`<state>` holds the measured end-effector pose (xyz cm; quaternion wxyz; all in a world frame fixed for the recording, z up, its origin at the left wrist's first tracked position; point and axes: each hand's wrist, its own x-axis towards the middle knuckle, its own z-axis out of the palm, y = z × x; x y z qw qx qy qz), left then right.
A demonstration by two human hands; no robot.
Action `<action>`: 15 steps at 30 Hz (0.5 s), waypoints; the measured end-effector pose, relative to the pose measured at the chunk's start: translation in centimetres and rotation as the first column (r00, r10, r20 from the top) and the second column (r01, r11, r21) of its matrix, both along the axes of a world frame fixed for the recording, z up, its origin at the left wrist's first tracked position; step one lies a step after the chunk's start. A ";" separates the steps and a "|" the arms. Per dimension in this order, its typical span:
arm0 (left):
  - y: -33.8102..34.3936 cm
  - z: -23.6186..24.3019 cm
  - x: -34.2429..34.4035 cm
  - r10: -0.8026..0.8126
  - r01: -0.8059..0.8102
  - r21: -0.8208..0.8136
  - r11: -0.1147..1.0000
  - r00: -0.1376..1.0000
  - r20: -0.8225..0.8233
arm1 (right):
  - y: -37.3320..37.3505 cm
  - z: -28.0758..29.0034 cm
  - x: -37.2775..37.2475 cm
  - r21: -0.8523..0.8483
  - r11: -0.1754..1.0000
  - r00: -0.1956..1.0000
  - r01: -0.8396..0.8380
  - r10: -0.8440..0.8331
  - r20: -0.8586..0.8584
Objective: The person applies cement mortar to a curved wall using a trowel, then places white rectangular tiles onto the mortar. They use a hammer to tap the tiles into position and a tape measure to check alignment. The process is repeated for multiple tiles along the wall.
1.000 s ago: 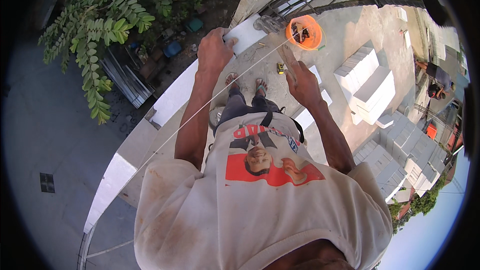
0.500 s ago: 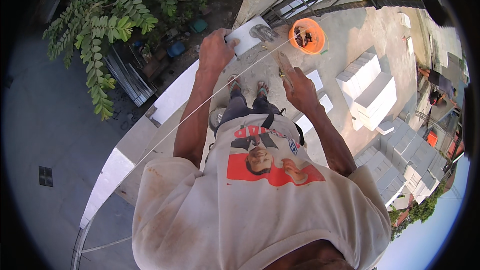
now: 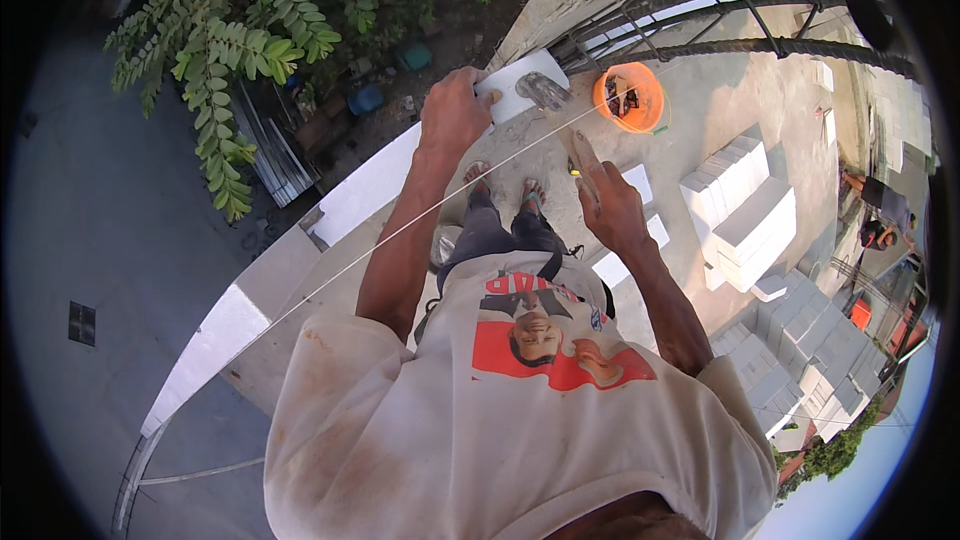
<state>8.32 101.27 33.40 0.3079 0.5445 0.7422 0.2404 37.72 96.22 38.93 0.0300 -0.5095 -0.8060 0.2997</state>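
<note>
At the far end of a low white block wall, my left hand grips the edge of a white block. Its fingers curl over the outer side and the thumb rests on top. My right hand is wrapped around a wooden-handled tool. The tool's rounded grey head lies over the block's right end; whether it touches the surface I cannot tell. A taut white string runs along the wall and passes between my two hands.
An orange bucket with dark contents stands beyond my right hand. Dark steel bars cross the far right. White blocks are stacked on the right, with greyer stacks nearer. Leafy branches overhang the drop at left. Another person is at far right.
The whole view has shifted slightly right and down. Both hands keep their holds on the block and the tool, with little visible movement relative to the wall.
</note>
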 end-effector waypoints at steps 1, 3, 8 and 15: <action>0.1 0.1 -0.2 0.007 -0.007 0.013 1.000 1.000 0.000 | 0.0 0.2 -0.1 0.011 1.000 1.000 0.005 -0.005 -0.023; -0.4 0.1 0.2 0.014 -0.015 0.023 1.000 1.000 0.016 | 0.0 -0.8 0.2 0.017 1.000 1.000 -0.005 0.005 0.011; -0.3 -0.8 -0.2 -0.008 0.009 0.031 0.999 1.000 -0.016 | -0.1 -0.7 0.1 0.072 0.997 0.997 -0.017 0.023 -0.073; -0.2 0.0 0.0 -0.007 0.007 -0.008 1.000 1.000 0.012 | -0.1 -0.9 0.3 0.090 0.996 0.993 -0.009 0.019 -0.116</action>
